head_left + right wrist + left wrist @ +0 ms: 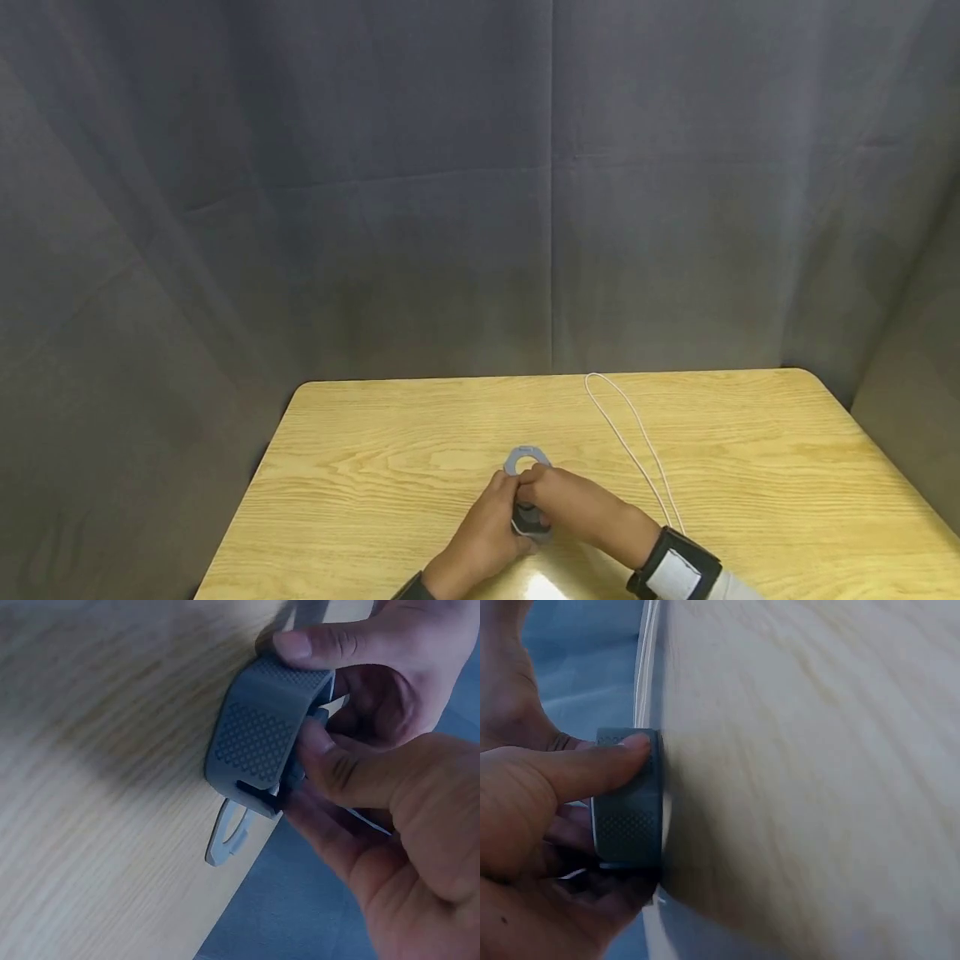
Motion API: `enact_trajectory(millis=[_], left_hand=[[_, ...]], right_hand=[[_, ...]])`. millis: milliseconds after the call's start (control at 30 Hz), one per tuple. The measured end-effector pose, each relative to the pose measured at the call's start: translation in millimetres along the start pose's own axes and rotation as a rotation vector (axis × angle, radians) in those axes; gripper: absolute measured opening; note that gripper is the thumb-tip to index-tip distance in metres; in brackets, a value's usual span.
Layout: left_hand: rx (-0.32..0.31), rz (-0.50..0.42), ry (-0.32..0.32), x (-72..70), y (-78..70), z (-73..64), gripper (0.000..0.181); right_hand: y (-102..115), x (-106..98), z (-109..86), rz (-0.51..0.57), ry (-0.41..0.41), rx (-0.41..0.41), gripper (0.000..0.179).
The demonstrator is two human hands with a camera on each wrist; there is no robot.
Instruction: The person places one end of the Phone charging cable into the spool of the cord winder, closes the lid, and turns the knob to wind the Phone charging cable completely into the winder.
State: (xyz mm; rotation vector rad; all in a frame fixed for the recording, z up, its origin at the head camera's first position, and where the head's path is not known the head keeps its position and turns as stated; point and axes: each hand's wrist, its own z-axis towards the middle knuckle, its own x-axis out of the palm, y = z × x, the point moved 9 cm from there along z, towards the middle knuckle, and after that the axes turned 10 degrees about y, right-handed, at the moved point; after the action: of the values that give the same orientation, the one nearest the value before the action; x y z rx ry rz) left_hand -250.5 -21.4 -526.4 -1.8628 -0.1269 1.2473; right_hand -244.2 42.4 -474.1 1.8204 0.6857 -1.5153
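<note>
The grey housing is located between the two hands at the near part of the wooden table. It is open on one face; the contents of its dark interior cannot be distinguished. The left hand grips the housing, thumb pressed on a textured side panel. The right hand pinches the housing at its open face, fingers curled; the exact part pinched cannot be determined. The flat grey ring beyond carries a small marking, too faint to read.
</note>
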Motion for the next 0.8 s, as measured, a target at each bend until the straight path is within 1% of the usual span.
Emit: enact_trajectory(millis=[100,133,167,233,300,367,400,467,533,567,633,700,733,800], left_hand=[[-0.007,0.001,0.030,2.1,-4.6,0.4,0.090],[-0.016,0.003,0.035,2.3,-6.6,-0.3,0.092],[-0.025,0.009,0.030,1.6,-9.2,-1.3,0.095],[-0.047,0.045,0.003,-0.4,-16.8,-4.4,0.099],[-0.069,0.094,-0.045,-2.1,-28.4,-8.0,0.097],[-0.058,0.177,-0.108,-2.8,-45.7,-9.7,0.089],[-0.056,0.209,-0.127,-1.3,-54.9,-10.2,0.084],[-0.036,0.225,-0.133,5.2,-73.7,-8.7,0.072],[-0.001,0.212,-0.098,16.9,-89.7,-3.7,0.058],[-0.001,0.193,-0.066,24.2,-95.5,-0.3,0.052],[0.007,0.183,0.001,40.4,-105.1,7.0,0.046],[0.026,0.236,0.055,57.3,-112.6,15.2,0.044],[0.026,0.259,0.072,64.9,-114.7,19.1,0.045],[0.012,0.325,0.108,80.7,-117.9,26.1,0.045]], right_hand=[[-1.0,-4.7,-6.2,0.003,-0.032,0.016,0.028],[-1.1,-7.3,-8.5,0.006,-0.045,0.021,0.029],[-1.6,-10.1,-11.2,0.020,-0.058,0.030,0.030],[-3.2,-17.8,-19.1,0.013,-0.100,0.053,0.034],[-8.6,-26.5,-30.6,0.022,-0.141,0.095,0.035],[-18.2,-34.0,-46.1,0.045,-0.170,0.154,0.035],[-23.9,-36.7,-54.4,0.047,-0.178,0.185,0.034],[-35.6,-38.1,-70.8,0.070,-0.171,0.235,0.032],[-45.4,-34.0,-85.0,0.090,-0.140,0.253,0.030],[-49.1,-30.1,-91.1,0.095,-0.119,0.250,0.030],[-53.1,-20.5,-101.7,0.107,-0.074,0.208,0.030],[-54.5,-10.3,-111.5,0.134,-0.039,0.139,0.025],[-54.8,-5.9,-116.5,0.144,-0.030,0.102,0.022],[-54.9,1.1,-127.6,0.166,-0.032,0.028,0.023]])
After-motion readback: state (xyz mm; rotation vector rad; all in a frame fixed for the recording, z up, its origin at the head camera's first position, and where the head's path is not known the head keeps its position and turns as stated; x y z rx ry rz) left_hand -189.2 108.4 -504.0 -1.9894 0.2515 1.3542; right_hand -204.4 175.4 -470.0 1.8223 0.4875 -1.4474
